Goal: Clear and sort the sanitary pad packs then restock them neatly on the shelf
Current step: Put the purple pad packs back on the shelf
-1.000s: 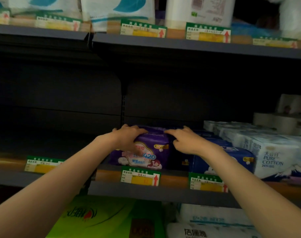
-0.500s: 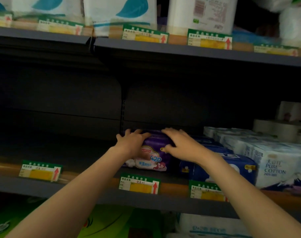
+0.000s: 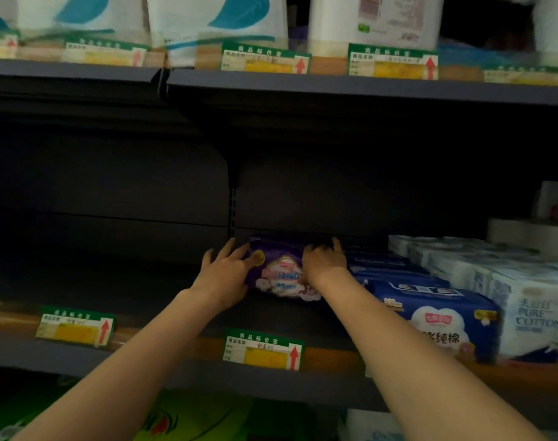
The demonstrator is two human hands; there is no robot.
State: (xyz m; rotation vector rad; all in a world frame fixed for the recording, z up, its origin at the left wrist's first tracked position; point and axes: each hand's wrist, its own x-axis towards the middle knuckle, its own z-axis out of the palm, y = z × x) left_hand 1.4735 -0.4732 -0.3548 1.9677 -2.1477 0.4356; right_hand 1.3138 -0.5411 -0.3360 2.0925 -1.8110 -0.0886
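The left hand (image 3: 225, 275) presses spread fingers against the purple pack (image 3: 279, 268) on the shelf (image 3: 175, 374). The right hand (image 3: 322, 261) curls over its top edge, beside blue packs (image 3: 430, 313).

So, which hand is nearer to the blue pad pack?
Right. The right hand rests on the purple pack, right beside the blue pad pack; the left hand is on the purple pack's far side.

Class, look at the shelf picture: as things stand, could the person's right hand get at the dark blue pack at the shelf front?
Probably yes. The right hand rests on the purple pack, and the dark blue pack sits just beside that forearm at the open shelf edge, with nothing in front of it.
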